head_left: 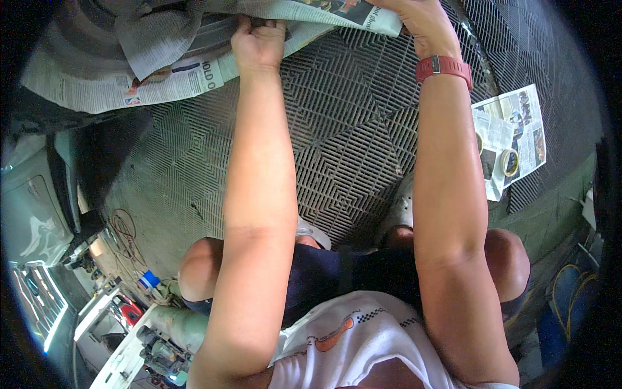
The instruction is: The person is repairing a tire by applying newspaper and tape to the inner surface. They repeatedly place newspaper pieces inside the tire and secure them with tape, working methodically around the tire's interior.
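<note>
Sheets of newspaper (172,83) drape over a dark, rounded surface at the upper left, with one crumpled piece (159,42) hanging down over it. Another newspaper sheet (324,13) stretches across the top between my hands. My left hand (260,45) is palm up at its lower edge, fingers curled against the paper and partly hidden by it. At the sheet's right end, my right hand (427,23) grips the paper near the corner; some of its fingers are cut off by the top of the view. A red watch strap (444,68) circles my right wrist.
Dark slatted floor tiles (337,129) lie below my arms. On the right, a roll of tape (509,162) rests on loose newspaper (531,139). A grey vehicle panel (35,207) stands at the left, near a coiled hose (124,227) and a cluttered white bench (120,363).
</note>
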A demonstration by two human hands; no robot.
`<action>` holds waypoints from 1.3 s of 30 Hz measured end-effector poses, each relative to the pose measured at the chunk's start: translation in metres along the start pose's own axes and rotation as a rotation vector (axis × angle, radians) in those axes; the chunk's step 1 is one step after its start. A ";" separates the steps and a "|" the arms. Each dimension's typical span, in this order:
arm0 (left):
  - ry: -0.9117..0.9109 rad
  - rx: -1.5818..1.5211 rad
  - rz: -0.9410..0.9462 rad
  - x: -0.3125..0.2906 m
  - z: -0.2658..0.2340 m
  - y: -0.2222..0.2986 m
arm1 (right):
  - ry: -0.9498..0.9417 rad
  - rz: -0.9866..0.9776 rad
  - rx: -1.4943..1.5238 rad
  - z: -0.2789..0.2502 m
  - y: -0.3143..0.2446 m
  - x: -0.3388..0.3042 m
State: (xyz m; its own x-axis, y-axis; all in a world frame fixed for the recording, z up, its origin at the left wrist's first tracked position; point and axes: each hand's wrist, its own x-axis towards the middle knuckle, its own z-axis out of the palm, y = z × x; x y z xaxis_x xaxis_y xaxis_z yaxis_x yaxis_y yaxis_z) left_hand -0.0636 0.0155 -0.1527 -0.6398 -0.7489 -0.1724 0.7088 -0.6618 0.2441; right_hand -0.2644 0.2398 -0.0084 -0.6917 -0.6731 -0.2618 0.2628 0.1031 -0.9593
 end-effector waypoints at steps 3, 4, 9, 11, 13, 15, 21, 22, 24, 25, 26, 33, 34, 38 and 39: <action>0.110 0.085 0.024 -0.003 -0.008 0.004 | 0.126 -0.123 -0.208 0.011 -0.010 -0.013; 0.176 0.141 0.032 -0.001 -0.008 0.007 | 0.057 -0.154 -0.119 0.006 0.005 0.004; 0.462 0.422 0.036 0.008 0.003 0.009 | 0.167 -0.362 -0.099 0.012 0.010 0.022; 0.532 0.349 -0.007 0.010 0.014 -0.004 | 0.224 -0.484 -0.128 0.014 0.013 0.026; 0.486 0.374 -0.056 0.036 0.013 -0.014 | 0.379 -0.633 -0.302 0.013 -0.009 0.020; 0.452 0.345 -0.015 0.057 -0.025 0.029 | 0.407 -0.778 -0.207 0.043 0.003 0.027; 0.542 0.263 0.047 0.074 0.015 -0.010 | 0.967 -0.998 -0.400 0.080 -0.005 0.003; 0.462 0.240 0.037 0.076 -0.007 0.019 | 1.003 -0.975 -0.272 0.097 0.020 -0.005; 0.533 0.322 0.020 0.072 -0.003 0.012 | 0.894 -1.017 -0.270 0.113 0.075 -0.018; 0.565 0.367 0.011 0.069 0.003 0.007 | 0.685 -0.706 -0.419 0.124 0.095 -0.040; 0.583 0.395 -0.005 0.065 0.006 0.010 | 0.397 -0.371 0.016 0.141 0.100 -0.048; 0.589 0.505 -0.132 0.061 0.019 0.026 | 0.016 0.116 0.748 0.165 0.127 0.034; 0.557 0.534 -0.157 0.056 0.030 0.030 | 0.026 0.102 0.751 0.166 0.128 0.043; 0.327 1.176 -0.174 0.022 0.049 0.060 | 0.026 0.117 0.869 0.172 0.124 0.050; 0.243 1.381 -0.165 0.014 0.054 0.067 | 0.009 0.094 0.900 0.174 0.126 0.051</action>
State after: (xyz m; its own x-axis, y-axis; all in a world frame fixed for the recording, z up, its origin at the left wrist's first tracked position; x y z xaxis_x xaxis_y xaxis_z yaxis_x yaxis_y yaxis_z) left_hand -0.0406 -0.0377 -0.0871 -0.5189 -0.7480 -0.4139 -0.3163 -0.2818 0.9058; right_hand -0.1497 0.0908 -0.1239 -0.6449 -0.6846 -0.3398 0.7428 -0.4569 -0.4893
